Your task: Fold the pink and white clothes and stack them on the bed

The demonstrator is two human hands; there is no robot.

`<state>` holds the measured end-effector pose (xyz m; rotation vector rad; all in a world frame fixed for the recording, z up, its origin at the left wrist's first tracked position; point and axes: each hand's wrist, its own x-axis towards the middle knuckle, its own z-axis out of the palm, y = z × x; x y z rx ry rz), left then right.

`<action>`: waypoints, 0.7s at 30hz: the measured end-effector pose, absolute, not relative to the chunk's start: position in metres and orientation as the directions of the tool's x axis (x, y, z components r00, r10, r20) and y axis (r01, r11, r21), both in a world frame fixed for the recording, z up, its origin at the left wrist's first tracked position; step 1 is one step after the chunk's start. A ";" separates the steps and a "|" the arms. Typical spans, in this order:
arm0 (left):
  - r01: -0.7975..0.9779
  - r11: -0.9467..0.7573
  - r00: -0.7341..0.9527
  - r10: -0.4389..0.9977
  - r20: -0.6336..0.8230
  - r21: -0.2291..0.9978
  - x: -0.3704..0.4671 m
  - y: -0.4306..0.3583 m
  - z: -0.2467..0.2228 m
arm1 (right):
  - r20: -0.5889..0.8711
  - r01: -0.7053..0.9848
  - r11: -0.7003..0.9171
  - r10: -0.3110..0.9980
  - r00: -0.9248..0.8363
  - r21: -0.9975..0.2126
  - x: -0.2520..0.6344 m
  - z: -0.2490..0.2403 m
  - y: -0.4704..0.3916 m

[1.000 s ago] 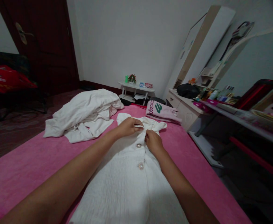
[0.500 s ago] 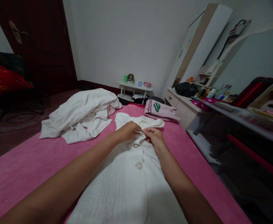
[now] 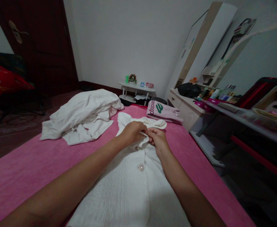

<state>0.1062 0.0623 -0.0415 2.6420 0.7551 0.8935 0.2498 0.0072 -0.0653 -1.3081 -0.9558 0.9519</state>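
A white buttoned garment [image 3: 129, 189] lies spread on the pink bed cover, its neck end away from me. Two pearl-like buttons show down its front; the nearer button [image 3: 141, 167] is plain to see, the farther one [image 3: 137, 148] is partly covered by a fold. My left hand [image 3: 134, 131] pinches the front edge near the neck from the left. Against it, my right hand [image 3: 156, 138] is closed on the same edge from the right, thumb and fingers together. Whatever sits between the fingertips is hidden.
A crumpled white cloth [image 3: 81, 113] lies at the left of the pink bed cover [image 3: 34, 170]. A folded pink garment with lettering [image 3: 163, 111] rests at the far right corner. Beyond stand a small white shelf [image 3: 137, 87] and, rightward, a cluttered dresser [image 3: 185, 105] and desk.
My left hand has shifted slightly right and up, closer to the right hand. The garment's edge is lifted and folded more, covering part of the farther button. My right hand has barely moved.
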 end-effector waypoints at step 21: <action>0.390 -0.797 0.612 0.599 0.516 0.462 0.103 0.071 -0.046 | 0.141 0.090 0.122 0.959 0.247 -0.988 0.248 -0.057 0.002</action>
